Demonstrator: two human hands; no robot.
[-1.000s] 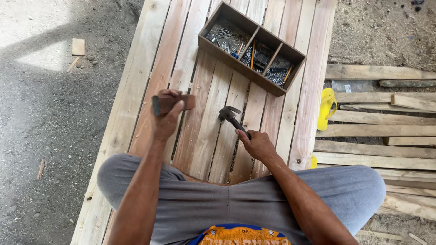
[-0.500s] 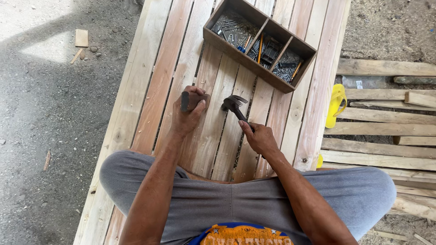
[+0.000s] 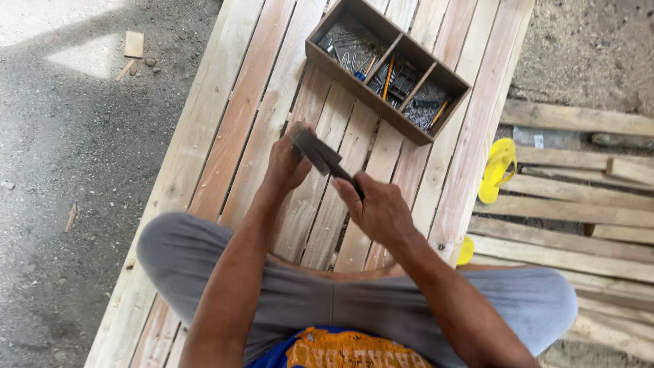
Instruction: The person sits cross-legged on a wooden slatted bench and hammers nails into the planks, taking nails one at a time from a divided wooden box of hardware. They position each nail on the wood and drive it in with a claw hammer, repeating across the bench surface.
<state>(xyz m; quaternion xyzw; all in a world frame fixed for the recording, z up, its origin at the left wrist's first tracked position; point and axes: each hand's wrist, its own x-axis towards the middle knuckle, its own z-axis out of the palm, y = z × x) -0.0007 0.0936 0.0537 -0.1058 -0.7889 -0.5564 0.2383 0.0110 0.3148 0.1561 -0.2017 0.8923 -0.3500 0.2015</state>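
Observation:
I sit cross-legged on a slatted wooden platform [image 3: 231, 136]. My right hand [image 3: 378, 208] grips the dark handle of a hammer [image 3: 325, 158], whose grey head lies up against my left hand. My left hand [image 3: 285, 165] is closed in a fist over a short dark piece, most of it hidden by the fingers and the hammer head. Both hands hover over the middle boards, just in front of my knees.
A brown wooden box [image 3: 361, 95] with three compartments of nails and a few pencils lies on the boards beyond my hands. Yellow flip-flops [image 3: 497, 170] and loose planks [image 3: 579, 204] lie to the right. A wood scrap [image 3: 133, 44] sits on the concrete at left.
My left hand moved right and the hammer swung left, so the hammer head now meets the left fist. The view shifted slightly.

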